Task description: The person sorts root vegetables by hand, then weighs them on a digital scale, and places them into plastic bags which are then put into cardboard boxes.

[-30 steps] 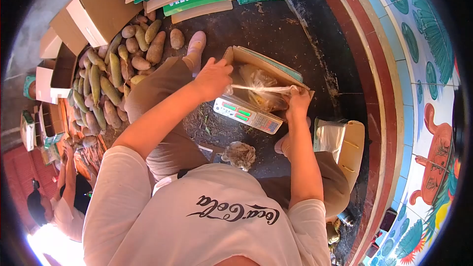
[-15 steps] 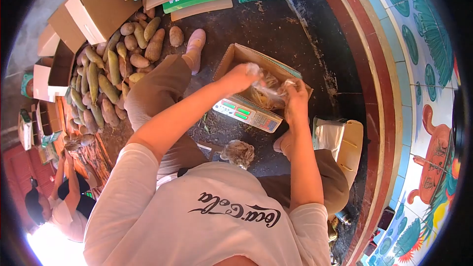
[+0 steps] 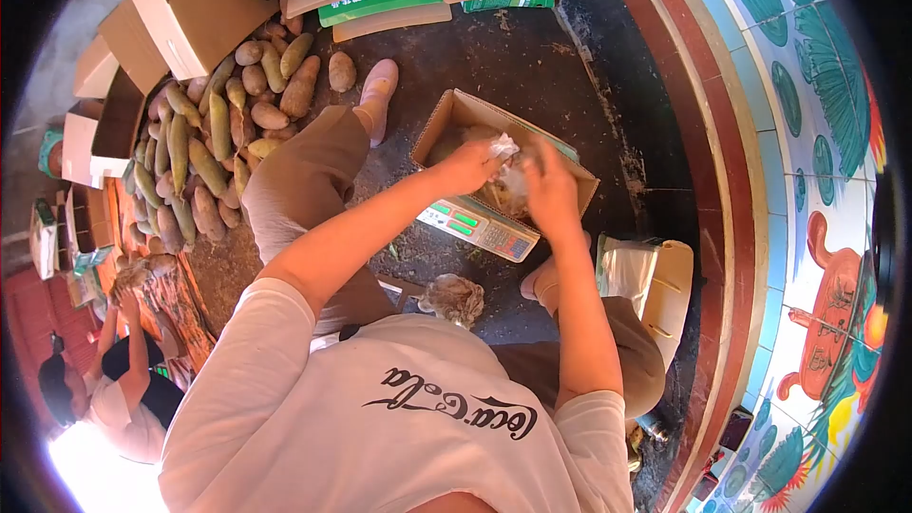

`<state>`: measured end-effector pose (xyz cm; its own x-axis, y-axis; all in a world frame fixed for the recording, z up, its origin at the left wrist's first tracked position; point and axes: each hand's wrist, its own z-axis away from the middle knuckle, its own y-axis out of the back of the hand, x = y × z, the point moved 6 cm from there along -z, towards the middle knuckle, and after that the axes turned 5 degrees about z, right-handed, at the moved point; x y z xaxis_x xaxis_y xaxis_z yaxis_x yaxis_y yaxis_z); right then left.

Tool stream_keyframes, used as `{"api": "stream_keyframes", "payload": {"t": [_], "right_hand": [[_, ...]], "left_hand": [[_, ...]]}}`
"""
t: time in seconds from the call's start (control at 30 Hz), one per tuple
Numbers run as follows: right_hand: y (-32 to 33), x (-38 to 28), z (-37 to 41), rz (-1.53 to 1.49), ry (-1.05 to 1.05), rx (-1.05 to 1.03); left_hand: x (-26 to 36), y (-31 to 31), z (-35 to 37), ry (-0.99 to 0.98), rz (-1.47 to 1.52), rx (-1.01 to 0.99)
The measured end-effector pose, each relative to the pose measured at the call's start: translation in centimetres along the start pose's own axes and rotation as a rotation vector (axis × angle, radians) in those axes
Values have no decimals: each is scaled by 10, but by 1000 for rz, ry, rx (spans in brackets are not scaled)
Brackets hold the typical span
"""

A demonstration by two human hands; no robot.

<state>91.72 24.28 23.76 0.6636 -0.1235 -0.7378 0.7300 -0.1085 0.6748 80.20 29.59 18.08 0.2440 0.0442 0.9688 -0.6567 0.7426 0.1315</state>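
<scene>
My left hand (image 3: 470, 167) is closed on the bunched top of a clear plastic bag (image 3: 503, 147) over an open cardboard box (image 3: 456, 112). Inside the bag is something yellowish-brown that I cannot make out. My right hand (image 3: 553, 192) hovers over the box's right side, close to the bag; its fingers are smeared by motion, so their grip cannot be read. The box rests on a digital scale (image 3: 483, 231), whose green displays and keypad show along the near side.
A pile of brown and greenish tubers (image 3: 209, 164) lies to the left beside cardboard boxes (image 3: 204, 5). Flattened green cartons (image 3: 380, 5) are stacked at the top. A crumpled plastic bundle (image 3: 452, 299) is between my legs. Another person (image 3: 114, 389) works at far left.
My right hand has moved slightly left and inward and is now blurred. The bag's top is bunched closer to my left hand. The scale and box have barely shifted in view.
</scene>
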Motion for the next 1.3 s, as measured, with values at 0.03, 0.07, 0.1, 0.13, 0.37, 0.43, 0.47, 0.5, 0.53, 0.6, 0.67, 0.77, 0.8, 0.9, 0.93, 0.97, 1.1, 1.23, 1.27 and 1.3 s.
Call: {"api": "stream_keyframes", "payload": {"t": [0.03,0.07,0.1,0.13,0.37,0.43,0.47,0.5,0.53,0.6,0.67,0.77,0.8,0.9,0.93,0.97,1.1,1.23,1.27,1.3], "right_hand": [[-9,-2,5,243,81,-55],[-11,-5,8,298,133,-24],[-9,-1,7,224,77,-3],[-9,6,7,148,21,17],[-43,53,14,-552,-435,-423],[-28,51,3,-110,-134,-245],[-23,45,1,109,15,-156],[-20,45,-2,-14,6,-93],[-14,37,-8,-137,-5,-29],[-19,32,-15,-370,-32,1],[-41,46,-20,-374,-71,-84],[-55,60,-23,-360,-103,-207],[-58,63,-22,-362,-98,-244],[-57,64,-21,-200,-33,-218],[-53,60,-22,-118,-3,-181],[-51,56,-23,73,22,-174],[-58,73,-14,566,-4,-289],[-30,36,-12,439,102,-71],[-40,28,-12,402,170,-181],[-49,21,-12,364,236,-288]], "left_hand": [[0,1,1,-9,32,25],[2,1,0,-20,64,50],[3,2,-2,-32,96,76],[1,2,-2,16,130,33],[-23,4,-4,209,521,61],[-23,6,-5,134,356,92],[-19,5,-6,75,137,103],[-15,5,-6,15,-83,110],[19,8,2,-181,-320,126],[34,0,5,-457,-494,148],[40,-11,10,-642,-747,181],[41,-11,9,-646,-925,264],[41,-11,9,-627,-953,275],[44,-6,8,-533,-1043,257],[46,-4,8,-478,-1074,212],[45,-3,9,-423,-1102,163],[7,4,5,96,-1208,-186],[3,27,11,191,-1008,-196],[10,35,14,110,-950,-137],[19,41,17,27,-893,-81]]}}
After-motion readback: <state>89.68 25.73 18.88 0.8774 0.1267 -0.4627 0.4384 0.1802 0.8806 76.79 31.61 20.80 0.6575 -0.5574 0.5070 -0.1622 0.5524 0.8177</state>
